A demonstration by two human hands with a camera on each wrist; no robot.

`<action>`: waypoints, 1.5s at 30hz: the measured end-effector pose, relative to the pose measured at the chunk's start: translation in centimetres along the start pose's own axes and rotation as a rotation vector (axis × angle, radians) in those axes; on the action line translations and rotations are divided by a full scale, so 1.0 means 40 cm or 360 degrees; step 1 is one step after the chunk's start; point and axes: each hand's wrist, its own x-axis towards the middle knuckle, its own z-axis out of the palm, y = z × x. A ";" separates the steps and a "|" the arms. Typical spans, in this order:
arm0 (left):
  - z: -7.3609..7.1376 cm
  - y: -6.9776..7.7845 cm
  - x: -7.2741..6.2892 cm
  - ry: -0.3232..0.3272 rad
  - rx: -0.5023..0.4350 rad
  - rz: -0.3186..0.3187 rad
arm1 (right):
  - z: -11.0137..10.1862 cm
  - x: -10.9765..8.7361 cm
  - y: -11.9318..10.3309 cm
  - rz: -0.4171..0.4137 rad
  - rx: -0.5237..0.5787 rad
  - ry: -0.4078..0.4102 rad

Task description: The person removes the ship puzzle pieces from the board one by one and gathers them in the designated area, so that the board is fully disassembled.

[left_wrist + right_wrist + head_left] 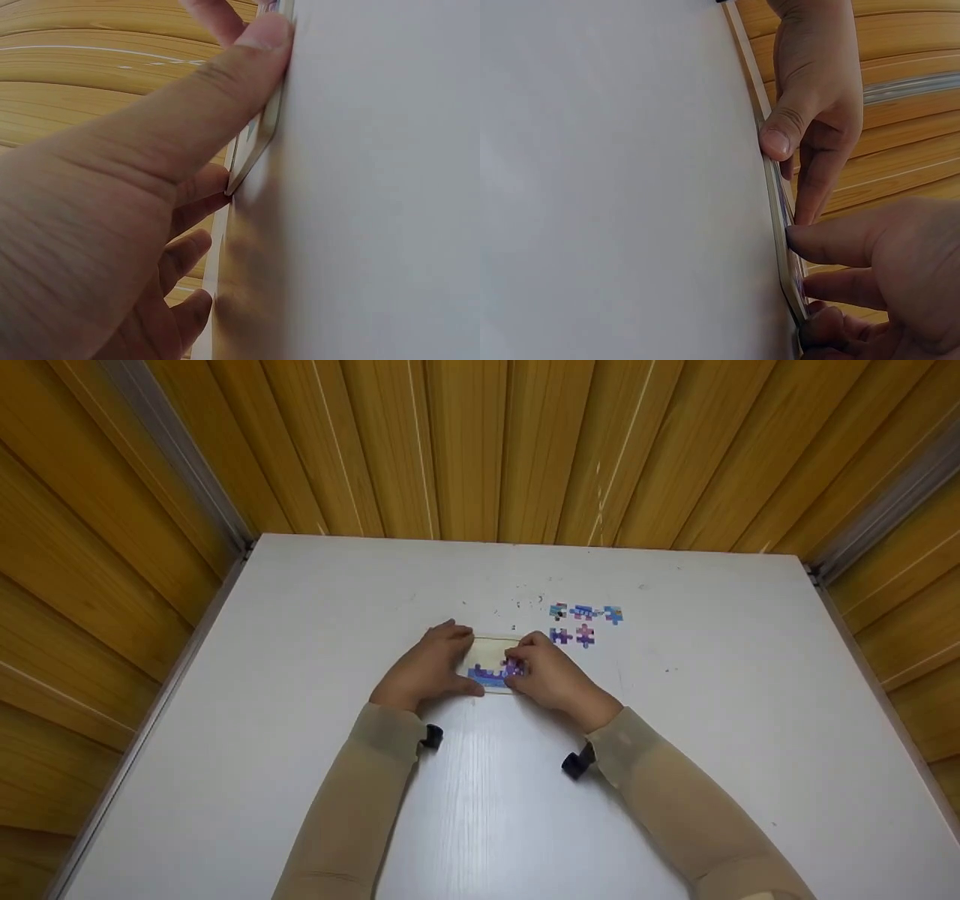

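A small, shallow puzzle tray point(489, 649) with a pale bare base lies on the white table. Joined purple and blue pieces point(486, 676) fill its near side. My left hand point(429, 666) grips the tray's left end, thumb at the near edge and fingers toward the far corner. At the tray's right side, my right hand point(556, 675) pinches a purple puzzle piece point(513, 665) between thumb and index finger, low over the joined pieces. In the right wrist view its thumb point(829, 244) meets the tray's rim point(780, 240), and the fingers partly hide the piece.
Several loose puzzle pieces point(585, 634) lie in two short rows beyond my right hand. Small dark specks dot the white table point(337, 585) behind the tray. Wood-panelled walls point(465, 450) stand along the table's back and sides.
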 end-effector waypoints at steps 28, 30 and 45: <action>-0.004 0.004 -0.003 0.0012 -0.0027 -0.0025 | -0.002 0.002 0.005 0.0001 0.0009 0.0052; -0.003 0.005 -0.003 0.0012 -0.0028 -0.0033 | -0.002 0.001 0.006 -0.0010 0.0002 0.0049; 0.005 0.002 0.002 0.0005 -0.0019 -0.0059 | -0.002 0.001 0.011 -0.0009 -0.0013 0.0029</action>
